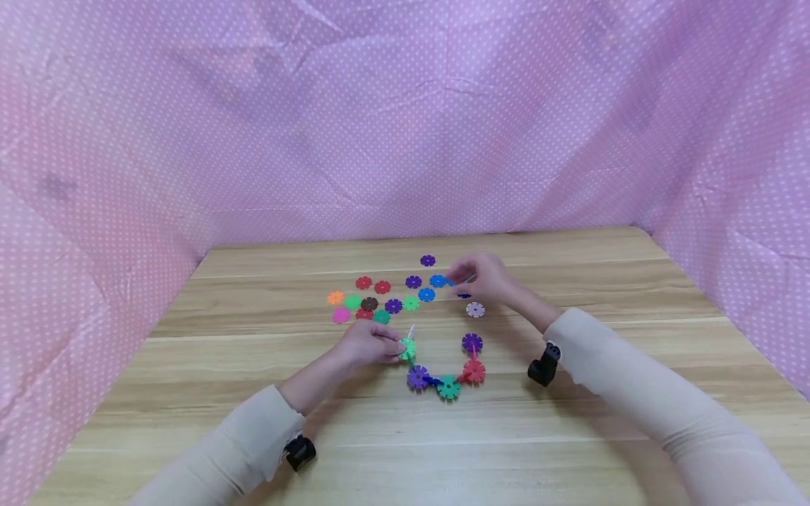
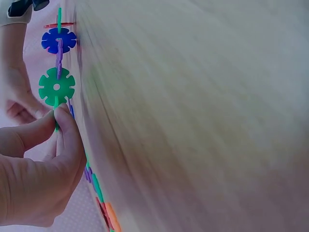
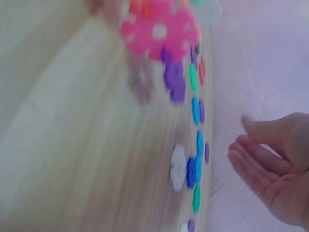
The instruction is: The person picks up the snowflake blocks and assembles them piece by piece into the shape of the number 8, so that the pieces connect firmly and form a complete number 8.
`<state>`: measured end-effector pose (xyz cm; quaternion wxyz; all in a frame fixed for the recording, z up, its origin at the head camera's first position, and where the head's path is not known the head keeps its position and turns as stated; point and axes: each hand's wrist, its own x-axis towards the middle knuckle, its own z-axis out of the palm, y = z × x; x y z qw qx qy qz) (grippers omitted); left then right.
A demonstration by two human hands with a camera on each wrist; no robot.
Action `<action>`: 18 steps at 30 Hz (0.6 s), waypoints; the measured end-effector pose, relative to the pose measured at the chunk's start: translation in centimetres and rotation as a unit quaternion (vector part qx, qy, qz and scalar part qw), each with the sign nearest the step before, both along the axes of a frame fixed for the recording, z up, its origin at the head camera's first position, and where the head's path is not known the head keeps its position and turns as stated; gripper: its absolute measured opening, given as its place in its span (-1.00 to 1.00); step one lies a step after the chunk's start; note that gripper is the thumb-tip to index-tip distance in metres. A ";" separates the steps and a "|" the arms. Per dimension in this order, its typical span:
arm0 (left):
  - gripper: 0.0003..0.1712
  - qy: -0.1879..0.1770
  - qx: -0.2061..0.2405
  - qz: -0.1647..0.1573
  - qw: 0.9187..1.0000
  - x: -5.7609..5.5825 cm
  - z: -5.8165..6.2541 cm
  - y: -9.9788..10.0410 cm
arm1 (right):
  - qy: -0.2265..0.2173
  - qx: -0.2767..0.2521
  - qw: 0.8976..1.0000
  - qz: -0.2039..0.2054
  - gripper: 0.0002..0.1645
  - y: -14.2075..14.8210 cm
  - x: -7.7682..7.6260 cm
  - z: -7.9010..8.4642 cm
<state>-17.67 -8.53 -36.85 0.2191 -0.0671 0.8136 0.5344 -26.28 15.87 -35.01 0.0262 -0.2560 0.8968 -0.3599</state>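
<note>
My left hand (image 1: pixel 370 342) pinches a light green notched plastic disc (image 1: pixel 408 348) between thumb and fingers. That disc belongs to a curved chain of interlocked discs, with a purple disc (image 1: pixel 418 378), a teal disc (image 1: pixel 448 388) and a red disc (image 1: pixel 474 371) along it. In the left wrist view, the thumb and fingertips hold the chain below a green disc (image 2: pixel 57 87). My right hand (image 1: pixel 484 277) hovers beside loose blue discs (image 1: pixel 437 281). Its thumb and fingers stand apart in the right wrist view, with nothing between them. A pink disc (image 3: pixel 159 34) and purple disc (image 3: pixel 175 79) of the chain look blurred there.
Several loose discs lie beyond the chain, among them an orange disc (image 1: pixel 335 298), a brown disc (image 1: pixel 369 303) and a magenta disc (image 1: pixel 340 315). A white disc (image 1: pixel 475 309) lies below the right hand. Pink dotted cloth (image 1: pixel 405 140) hangs behind the wooden table (image 1: pixel 190 393).
</note>
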 end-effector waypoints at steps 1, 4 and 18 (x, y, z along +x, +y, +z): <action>-0.76 0.000 -0.002 0.000 1.000 0.0 0.0 0.0 | -0.007 0.016 1.000 -0.005 -0.71 0.3 -0.1 0.0; -0.77 -0.001 0.001 0.000 1.000 -0.1 -0.2 -0.1 | -0.031 0.084 0.996 -0.004 -0.73 1.2 -0.2 -0.2; -0.76 -0.002 0.012 0.005 1.000 -0.3 -0.1 -0.1 | -0.073 0.189 0.979 -0.010 -0.76 1.7 -0.1 -0.6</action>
